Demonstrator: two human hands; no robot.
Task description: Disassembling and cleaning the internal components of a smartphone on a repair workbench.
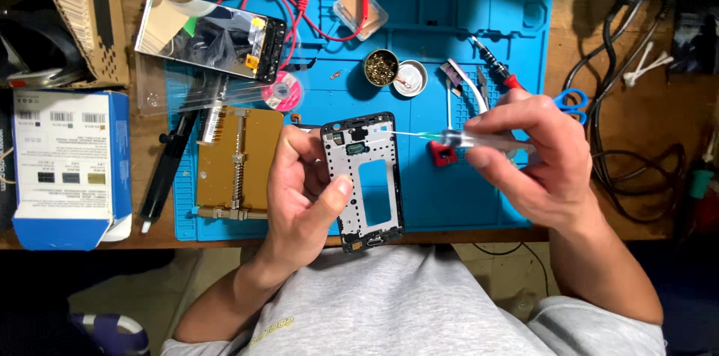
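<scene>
Head view, left hand (pixel 299 195) gripping rectangular metal phone frame (pixel 364 180) (cut-out centre), right hand (pixel 535 157) pinching clear syringe (pixel 479 139)

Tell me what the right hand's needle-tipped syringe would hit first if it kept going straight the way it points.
Probably the phone frame in the left hand: the right hand aims the syringe leftward, its needle tip already at the frame's top edge. Depth is uncertain.

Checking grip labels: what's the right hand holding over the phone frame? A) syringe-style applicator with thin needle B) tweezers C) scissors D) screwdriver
A: the right hand pinches a clear syringe-style applicator, its thin needle reaching the top of the phone frame held in the left hand.
</scene>
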